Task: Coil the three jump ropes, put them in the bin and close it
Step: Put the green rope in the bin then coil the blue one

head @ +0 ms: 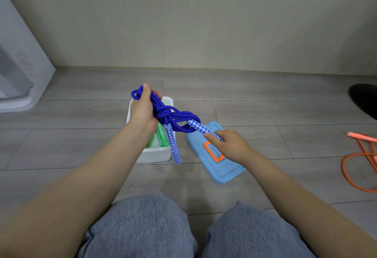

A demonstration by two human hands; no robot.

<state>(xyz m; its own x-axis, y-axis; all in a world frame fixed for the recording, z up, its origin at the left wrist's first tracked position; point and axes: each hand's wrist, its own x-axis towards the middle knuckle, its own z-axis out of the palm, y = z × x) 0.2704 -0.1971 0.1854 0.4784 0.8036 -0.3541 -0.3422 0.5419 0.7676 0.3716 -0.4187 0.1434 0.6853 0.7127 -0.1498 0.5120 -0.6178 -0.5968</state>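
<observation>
My left hand point(142, 110) grips a coiled bundle of the blue jump rope point(175, 116) above the white bin point(155, 154). My right hand point(230, 145) pinches one blue-and-white patterned handle point(201, 128), which passes through a loop of the coil. The other blue handle point(174, 145) hangs down in front of the bin. A green jump rope point(162, 137) lies inside the bin. The orange jump rope point(361, 166) lies loose on the floor at the far right. The light-blue lid point(220, 168) with an orange handle rests on the floor right of the bin, under my right hand.
A white appliance point(18, 74) stands at the left against the wall. A dark object point(365, 98) sits at the right edge. My knees in grey-blue trousers point(142, 229) fill the bottom of the view. The floor is grey planks.
</observation>
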